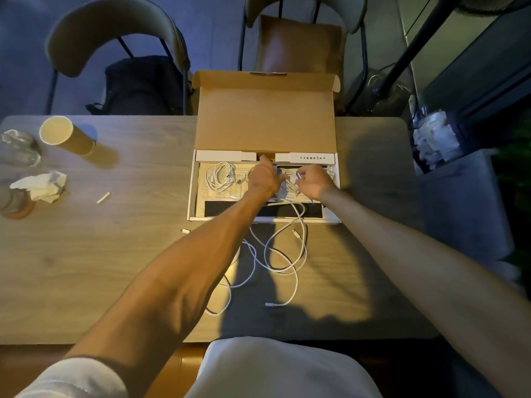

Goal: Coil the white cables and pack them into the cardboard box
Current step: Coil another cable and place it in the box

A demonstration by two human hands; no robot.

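An open cardboard box (265, 122) lies on the table's far middle, lid flipped back. Inside on the left rests a coiled white cable (219, 176). Both my hands reach into the box's right half. My left hand (265, 178) and my right hand (314, 180) pinch a small bundle of white cable (290, 182) between them. From there a loose white cable (283, 254) trails over the box's near wall and sprawls in loops on the table. A second loose white cable (247, 271) lies tangled beside it, partly under my left forearm.
A cardboard tube (67, 139) lies at the table's left, with crumpled paper (40, 186), a glass jar (17, 149) and a small white stick (103, 197) near it. Two chairs (115, 53) stand behind the table. A small white plug (185, 231) lies loose in front of the box.
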